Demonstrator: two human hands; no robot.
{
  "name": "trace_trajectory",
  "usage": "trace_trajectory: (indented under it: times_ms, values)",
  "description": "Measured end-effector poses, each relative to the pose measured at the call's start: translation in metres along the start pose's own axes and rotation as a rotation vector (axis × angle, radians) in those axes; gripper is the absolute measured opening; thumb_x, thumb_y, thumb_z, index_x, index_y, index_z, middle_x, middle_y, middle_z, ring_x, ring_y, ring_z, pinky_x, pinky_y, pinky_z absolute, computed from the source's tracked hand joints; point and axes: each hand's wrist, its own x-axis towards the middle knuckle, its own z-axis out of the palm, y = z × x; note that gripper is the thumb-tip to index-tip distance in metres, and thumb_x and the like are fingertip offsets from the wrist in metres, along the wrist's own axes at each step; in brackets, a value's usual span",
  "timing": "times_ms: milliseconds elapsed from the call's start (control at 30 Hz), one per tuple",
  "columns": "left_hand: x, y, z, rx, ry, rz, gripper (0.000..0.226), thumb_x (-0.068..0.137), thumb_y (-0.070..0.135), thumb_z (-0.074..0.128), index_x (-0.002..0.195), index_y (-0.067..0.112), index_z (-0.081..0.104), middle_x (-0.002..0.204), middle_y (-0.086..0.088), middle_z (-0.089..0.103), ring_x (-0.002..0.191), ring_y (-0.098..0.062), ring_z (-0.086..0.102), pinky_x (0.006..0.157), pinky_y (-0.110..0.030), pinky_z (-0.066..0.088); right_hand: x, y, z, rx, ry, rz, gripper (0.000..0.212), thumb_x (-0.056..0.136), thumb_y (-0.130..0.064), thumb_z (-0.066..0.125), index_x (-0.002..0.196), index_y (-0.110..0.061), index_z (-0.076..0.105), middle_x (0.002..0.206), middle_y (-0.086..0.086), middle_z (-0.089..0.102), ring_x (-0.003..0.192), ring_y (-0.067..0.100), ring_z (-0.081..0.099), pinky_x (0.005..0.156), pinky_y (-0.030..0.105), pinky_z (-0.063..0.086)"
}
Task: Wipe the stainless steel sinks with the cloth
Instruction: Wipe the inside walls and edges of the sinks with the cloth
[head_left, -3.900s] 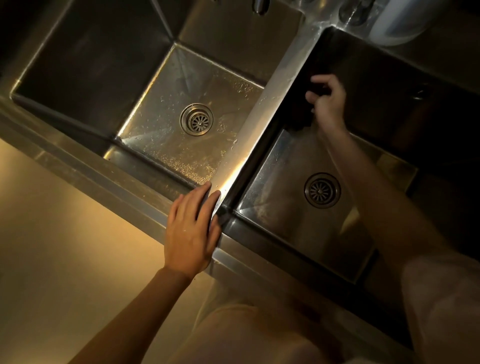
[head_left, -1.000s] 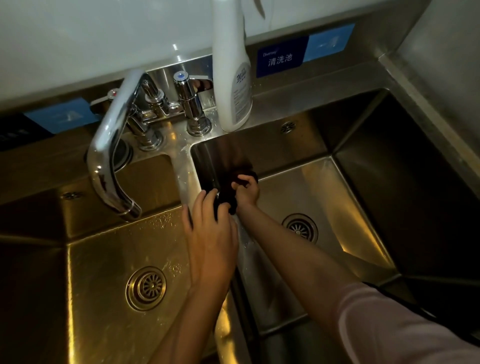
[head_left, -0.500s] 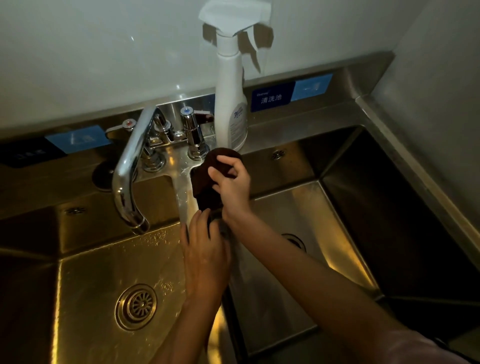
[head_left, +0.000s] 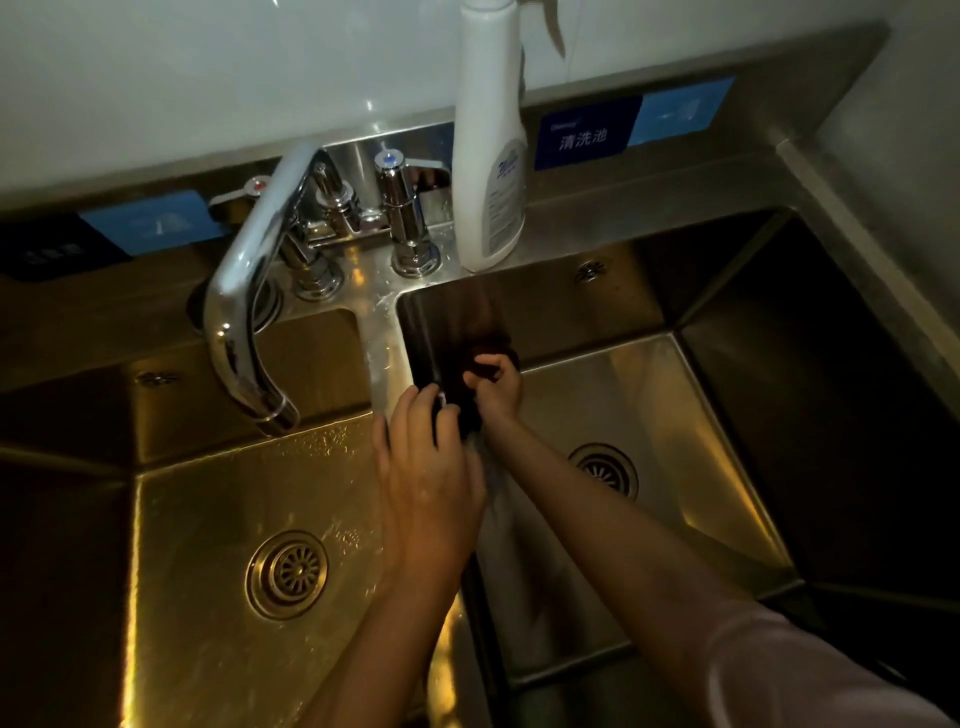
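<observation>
Two stainless steel sinks lie side by side: the left sink (head_left: 197, 519) with a round drain, and the right sink (head_left: 675, 415). A dark cloth (head_left: 465, 395) is pressed against the right sink's left inner wall, near its back corner. My right hand (head_left: 496, 384) grips the cloth from the right. My left hand (head_left: 426, 467) lies flat on the divider (head_left: 382, 358) between the sinks, fingers curled over its edge and touching the cloth's lower part.
A chrome faucet (head_left: 244, 291) arcs over the left sink, with two tap handles behind it. A white spray bottle (head_left: 491, 156) stands on the back ledge above the right sink. Blue labels are on the backsplash. A wall rises at the right.
My right hand has brought the cloth down from the back ledge near the bottle onto the right sink's inner wall. The view has tilted down a little. My left hand stays on the divider.
</observation>
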Motion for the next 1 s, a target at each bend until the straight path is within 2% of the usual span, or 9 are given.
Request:
trace_trajectory:
  times_ms: [67,167,267,367,467,567,667,833,1000]
  values:
    - [0.000,0.000,-0.002,0.009,-0.015,0.009,0.033,0.079,0.006,0.065,0.111,0.003,0.063,0.128,-0.018,0.056,0.129,-0.034,0.047,0.110,-0.053,0.028,0.012,0.010,-0.003,-0.014,0.010,0.040,0.030,0.080,0.013,0.062,0.109,0.007,0.059,0.103,0.016,0.057,0.092,0.023,0.056,0.072,0.024,0.049]
    - [0.000,-0.001,-0.003,0.021,-0.032,0.017,0.030,0.080,0.006,0.063,0.110,0.004,0.062,0.128,-0.017,0.056,0.131,-0.033,0.045,0.111,-0.053,0.027,0.016,0.014,-0.003,0.012,0.010,0.073,0.028,0.081,0.013,0.061,0.106,0.002,0.060,0.101,0.014,0.057,0.092,0.025,0.057,0.081,0.035,0.050]
    - [0.000,0.000,-0.004,0.021,-0.044,0.013,0.029,0.079,0.006,0.063,0.108,0.005,0.062,0.127,-0.017,0.056,0.130,-0.033,0.045,0.111,-0.055,0.028,0.009,0.001,-0.004,0.061,0.057,0.055,0.028,0.082,0.011,0.060,0.108,0.000,0.061,0.108,0.018,0.061,0.101,0.034,0.061,0.087,0.040,0.052]
    - [0.000,0.000,-0.005,0.038,-0.062,0.016,0.029,0.079,0.009,0.061,0.108,0.006,0.062,0.128,-0.017,0.056,0.131,-0.032,0.044,0.111,-0.055,0.029,-0.008,-0.027,-0.011,0.139,0.043,0.006,0.025,0.085,0.003,0.061,0.102,-0.016,0.063,0.122,0.018,0.058,0.104,0.030,0.062,0.091,0.045,0.052]
    - [0.000,0.000,-0.007,0.048,-0.060,0.022,0.028,0.077,0.009,0.060,0.105,0.006,0.063,0.126,-0.017,0.057,0.130,-0.033,0.045,0.110,-0.056,0.030,-0.030,-0.063,-0.020,0.213,-0.026,-0.098,0.026,0.086,-0.004,0.064,0.093,-0.029,0.063,0.119,0.010,0.056,0.097,0.018,0.061,0.085,0.039,0.058]
    - [0.000,0.001,-0.005,0.045,-0.051,0.023,0.029,0.076,0.007,0.062,0.104,0.005,0.064,0.125,-0.017,0.058,0.131,-0.034,0.045,0.110,-0.057,0.030,-0.045,-0.087,-0.026,0.287,-0.062,-0.183,0.030,0.085,-0.007,0.066,0.090,-0.036,0.064,0.108,0.000,0.055,0.090,0.009,0.063,0.068,0.022,0.057]
    - [0.000,-0.001,-0.003,0.043,-0.032,0.026,0.029,0.076,0.008,0.064,0.105,0.005,0.064,0.125,-0.017,0.058,0.131,-0.033,0.044,0.111,-0.055,0.029,-0.042,-0.090,-0.024,0.290,-0.051,-0.185,0.029,0.085,-0.007,0.066,0.090,-0.036,0.063,0.108,-0.002,0.053,0.092,0.010,0.062,0.069,0.022,0.056]
    - [-0.001,0.000,-0.004,0.041,-0.031,0.028,0.030,0.080,0.013,0.058,0.109,0.006,0.064,0.126,-0.015,0.058,0.133,-0.032,0.042,0.113,-0.053,0.025,-0.017,-0.051,-0.017,0.175,0.074,-0.024,0.026,0.084,0.005,0.061,0.100,-0.015,0.062,0.121,0.014,0.055,0.111,0.028,0.057,0.097,0.040,0.051]
    - [-0.001,-0.002,-0.003,0.049,-0.032,0.065,0.030,0.086,0.022,0.044,0.106,0.009,0.063,0.129,-0.013,0.056,0.133,-0.033,0.041,0.112,-0.055,0.024,0.018,-0.013,-0.019,0.051,0.168,0.057,0.027,0.081,0.016,0.057,0.098,-0.006,0.057,0.100,0.014,0.056,0.094,0.023,0.055,0.073,0.027,0.050]
